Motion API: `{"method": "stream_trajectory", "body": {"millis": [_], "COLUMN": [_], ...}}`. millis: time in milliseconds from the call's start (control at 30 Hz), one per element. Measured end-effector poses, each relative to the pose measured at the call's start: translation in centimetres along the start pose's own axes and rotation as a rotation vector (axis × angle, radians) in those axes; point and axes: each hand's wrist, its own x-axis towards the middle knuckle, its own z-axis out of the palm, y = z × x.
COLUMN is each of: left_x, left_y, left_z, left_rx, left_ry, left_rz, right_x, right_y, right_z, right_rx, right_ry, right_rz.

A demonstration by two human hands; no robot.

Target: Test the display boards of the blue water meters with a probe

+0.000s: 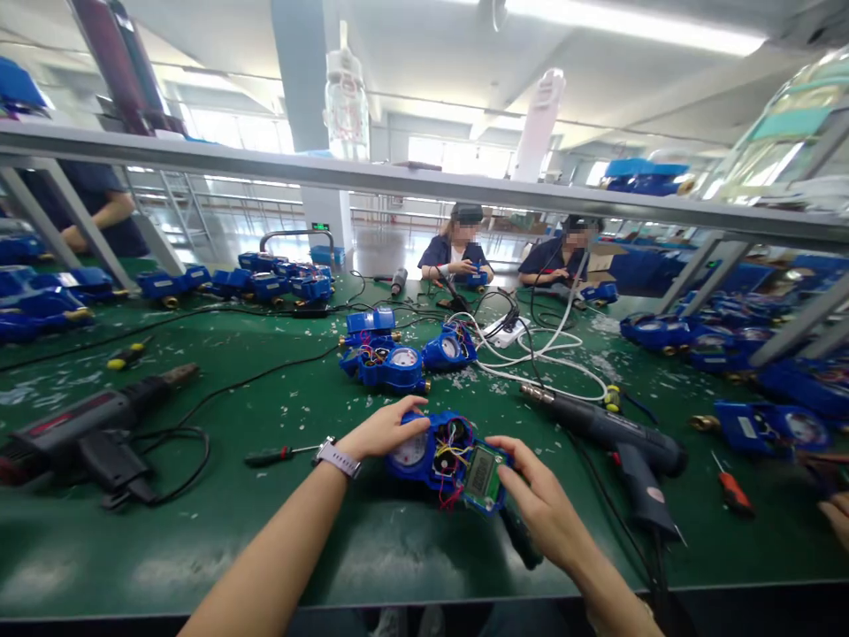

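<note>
In front of me is an opened blue water meter (406,456), with coloured wires showing in its middle cavity. My left hand (391,429) grips its dial end, the fingers over the blue housing. At the other end, my right hand (534,491) holds the edge of the display cover (484,476), whose green circuit board and LCD face up. Thin wires run between cover and housing. A dark tool handle (521,535) shows below the cover, close under my right hand; whether that hand touches it I cannot tell.
Heat guns flank me, one at left (93,429) and one at right (616,442). Several blue meters (391,358) stand ahead, near a white power strip (505,332) with tangled cables. Screwdrivers (733,491) lie about. A shelf (424,181) spans above; co-workers sit beyond.
</note>
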Motion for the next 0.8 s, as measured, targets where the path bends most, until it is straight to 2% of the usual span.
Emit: {"method": "stream_trajectory", "body": {"millis": [233,367,533,667,800], "left_x": [1.3,1.3,0.5,-0.3,-0.5], "left_y": [0.1,-0.2,-0.3,-1.1,-2.4], "left_z": [-0.2,-0.4,-0.7,0.3,2.0], "left_rx": [-0.131,-0.218,-0.362,-0.504,-0.88], "left_ry": [-0.071,-0.085,-0.115,-0.136,-0.078], "left_rz": [-0.063,-0.097,-0.093,-0.098,-0.207], "right_x": [5.0,6.0,7.1,9.2,10.5], "right_y": [-1.3,-1.0,-0.7,-0.1,1.4], "right_z": [2.3,3.1,2.5,2.3,3.0], "right_rx": [0.151,0.167,0.143,0.194,0.336], "right_ry": [0.004,-0.032,-0.052,-0.027,0.094], "right_rz": [-0.078,-0.085,-0.114,-0.105,-0.017]}}
